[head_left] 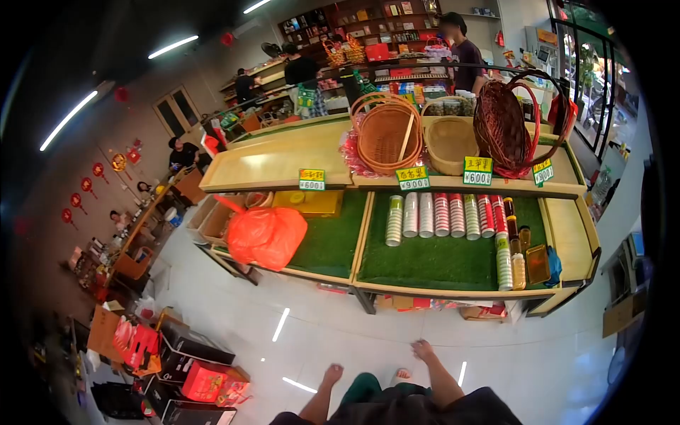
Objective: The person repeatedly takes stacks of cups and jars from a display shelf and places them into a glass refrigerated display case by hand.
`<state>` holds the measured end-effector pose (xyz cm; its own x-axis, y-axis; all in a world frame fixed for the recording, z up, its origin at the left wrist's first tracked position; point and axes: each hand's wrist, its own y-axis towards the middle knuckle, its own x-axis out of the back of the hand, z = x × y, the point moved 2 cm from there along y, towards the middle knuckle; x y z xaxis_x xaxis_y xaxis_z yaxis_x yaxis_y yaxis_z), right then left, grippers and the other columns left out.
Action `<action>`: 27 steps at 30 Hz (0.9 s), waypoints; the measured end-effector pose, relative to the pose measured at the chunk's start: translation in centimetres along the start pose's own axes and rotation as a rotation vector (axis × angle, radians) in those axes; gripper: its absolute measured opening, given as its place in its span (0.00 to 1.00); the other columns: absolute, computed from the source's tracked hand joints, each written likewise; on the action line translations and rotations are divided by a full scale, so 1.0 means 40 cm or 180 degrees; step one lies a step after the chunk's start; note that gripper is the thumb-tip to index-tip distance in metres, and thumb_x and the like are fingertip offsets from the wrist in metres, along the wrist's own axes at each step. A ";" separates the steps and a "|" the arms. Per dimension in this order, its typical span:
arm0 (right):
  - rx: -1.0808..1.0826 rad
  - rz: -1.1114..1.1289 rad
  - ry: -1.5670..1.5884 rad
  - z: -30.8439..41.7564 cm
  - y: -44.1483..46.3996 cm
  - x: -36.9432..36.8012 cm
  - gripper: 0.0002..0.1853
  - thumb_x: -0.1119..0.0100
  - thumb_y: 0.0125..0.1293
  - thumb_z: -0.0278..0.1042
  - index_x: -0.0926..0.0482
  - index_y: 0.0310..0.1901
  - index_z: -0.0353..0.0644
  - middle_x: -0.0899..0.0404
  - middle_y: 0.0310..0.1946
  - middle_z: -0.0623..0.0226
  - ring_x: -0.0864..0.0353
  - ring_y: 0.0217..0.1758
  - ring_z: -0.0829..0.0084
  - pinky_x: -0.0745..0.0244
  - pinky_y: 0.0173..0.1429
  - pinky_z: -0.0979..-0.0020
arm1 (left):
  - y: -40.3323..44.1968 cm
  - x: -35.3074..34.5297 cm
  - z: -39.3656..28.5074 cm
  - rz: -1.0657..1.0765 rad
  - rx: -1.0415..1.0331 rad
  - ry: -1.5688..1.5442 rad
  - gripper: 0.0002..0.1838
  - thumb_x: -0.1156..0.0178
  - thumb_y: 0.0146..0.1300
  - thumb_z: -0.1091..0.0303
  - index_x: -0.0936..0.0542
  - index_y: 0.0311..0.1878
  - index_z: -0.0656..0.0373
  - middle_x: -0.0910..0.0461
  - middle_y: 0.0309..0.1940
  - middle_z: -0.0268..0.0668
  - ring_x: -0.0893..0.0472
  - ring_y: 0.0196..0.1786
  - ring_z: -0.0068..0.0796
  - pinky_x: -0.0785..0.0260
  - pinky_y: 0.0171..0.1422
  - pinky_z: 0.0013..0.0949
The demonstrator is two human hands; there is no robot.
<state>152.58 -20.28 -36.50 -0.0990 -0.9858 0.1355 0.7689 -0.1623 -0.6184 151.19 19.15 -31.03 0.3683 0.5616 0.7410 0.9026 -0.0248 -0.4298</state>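
My left hand [333, 373] hangs low over the white tiled floor, its fingers curled in and nothing seen in them. Farther right, my right hand [423, 350] is held out with fingers loosely apart, also holding nothing that shows. Both are apart from the two-level display stand [333, 282] in front of me. On its green lower shelf stand rows of stacked paper cups [443, 214], with jars [519, 271] at the right end. A tied red plastic bag [265, 237] lies at the left, beside a yellow box [312, 202].
Wicker baskets [388, 134] and price cards [478, 171] line the upper shelf. Black boxes [185, 347] and red gift bags [205, 380] stand on the floor at left. One person [467, 60] stands behind the stand; others are farther back. Cartons [623, 315] are at right.
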 end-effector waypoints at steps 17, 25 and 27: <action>0.0247 -0.1404 -0.0814 0.839 0.766 -0.054 0.38 0.41 0.56 0.55 0.34 0.61 0.35 0.28 0.54 0.44 0.32 0.61 0.47 0.36 0.63 0.56 | 1.195 0.109 -0.817 0.1512 0.0575 -0.2586 0.30 0.54 0.68 0.46 0.42 0.70 0.46 0.36 0.65 0.31 0.30 0.53 0.31 0.35 0.56 0.40; 0.0244 -0.2203 -0.1457 0.942 0.982 -0.099 0.39 0.34 0.45 0.62 0.24 0.48 0.31 0.19 0.41 0.46 0.19 0.45 0.50 0.26 0.49 0.56 | 1.387 0.077 -0.862 0.2041 0.0518 -0.2567 0.40 0.59 0.61 0.29 0.35 0.64 0.53 0.35 0.63 0.41 0.36 0.65 0.42 0.40 0.59 0.57; -0.0033 -0.1716 -0.1596 0.936 0.981 -0.093 0.38 0.33 0.44 0.62 0.23 0.47 0.32 0.19 0.41 0.48 0.18 0.43 0.53 0.24 0.48 0.59 | 1.394 0.095 -0.848 0.2422 0.0510 -0.2512 0.40 0.55 0.57 0.27 0.31 0.61 0.51 0.31 0.58 0.37 0.33 0.63 0.38 0.41 0.63 0.50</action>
<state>206.78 -21.36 -32.30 -0.1590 -0.6312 0.7591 0.6887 -0.6218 -0.3729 210.49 -8.16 -34.67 0.5176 0.8160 -0.2574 0.4408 -0.5122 -0.7372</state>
